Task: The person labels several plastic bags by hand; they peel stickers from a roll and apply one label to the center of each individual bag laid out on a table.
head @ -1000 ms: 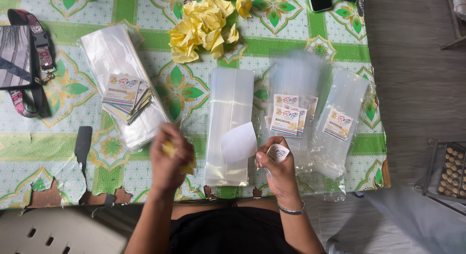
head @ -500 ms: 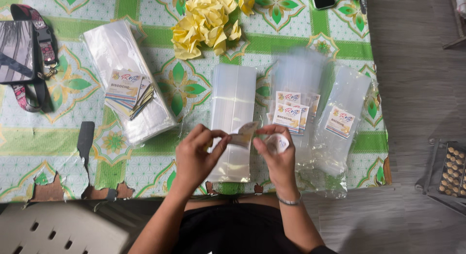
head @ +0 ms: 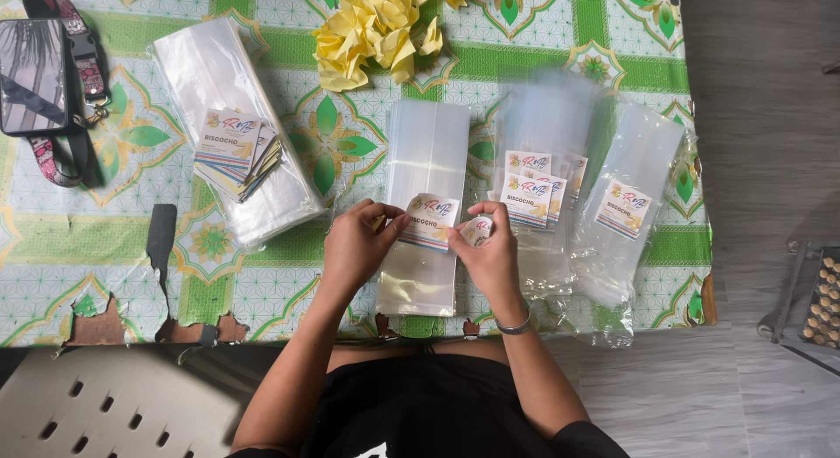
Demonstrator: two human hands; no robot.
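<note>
Both hands pinch one label over clear bags.
Left hand (head: pixel 354 245) and right hand (head: pixel 490 252) grip the white label (head: pixel 427 222); the right perhaps also holds a small roll (head: pixel 477 230).

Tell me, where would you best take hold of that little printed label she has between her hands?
By its two short side edges, as now: the left hand pinches the label from the left and the right hand from the right. It is a thin, flat, floppy rectangle held just above the stack of clear bags, so holding both ends probably keeps it taut and leaves the printed face uncovered.
</note>
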